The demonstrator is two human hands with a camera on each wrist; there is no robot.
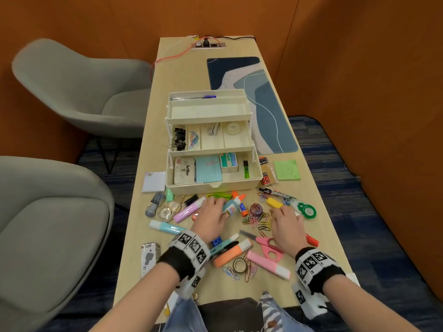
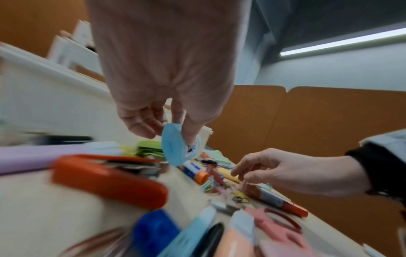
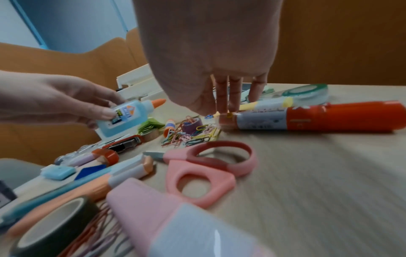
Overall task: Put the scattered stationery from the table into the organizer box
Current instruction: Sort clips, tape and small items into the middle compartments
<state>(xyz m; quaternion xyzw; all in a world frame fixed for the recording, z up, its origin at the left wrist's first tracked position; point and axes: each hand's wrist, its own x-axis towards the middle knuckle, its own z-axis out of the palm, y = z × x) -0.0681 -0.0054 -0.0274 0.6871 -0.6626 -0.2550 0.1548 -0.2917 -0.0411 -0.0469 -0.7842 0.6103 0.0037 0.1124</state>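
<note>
The cream organizer box (image 1: 211, 188) stands open in three tiers at mid-table. My left hand (image 1: 219, 204) grips a blue glue bottle (image 1: 230, 207) with an orange cap, just in front of the box; the bottle (image 3: 127, 118) is lifted and tilted, and its base (image 2: 173, 146) faces the left wrist camera. My right hand (image 1: 279, 213) hovers with fingers (image 3: 226, 97) pointing down, holding nothing, over the coloured paper clips (image 1: 257, 219) beside a yellow highlighter (image 1: 274, 202). Scattered nearby are pink scissors (image 1: 268, 248), an orange highlighter (image 1: 230, 254), a pink highlighter (image 1: 268, 263) and a red marker (image 1: 311, 240).
A glue stick (image 1: 242, 204), purple highlighter (image 1: 189, 209), teal highlighter (image 1: 167, 227) and green tape dispenser (image 1: 306, 209) lie around the hands. Green sticky notes (image 1: 287, 170) and a blue desk mat (image 1: 259, 104) lie to the right of the box. Grey chairs (image 1: 60, 212) stand on the left.
</note>
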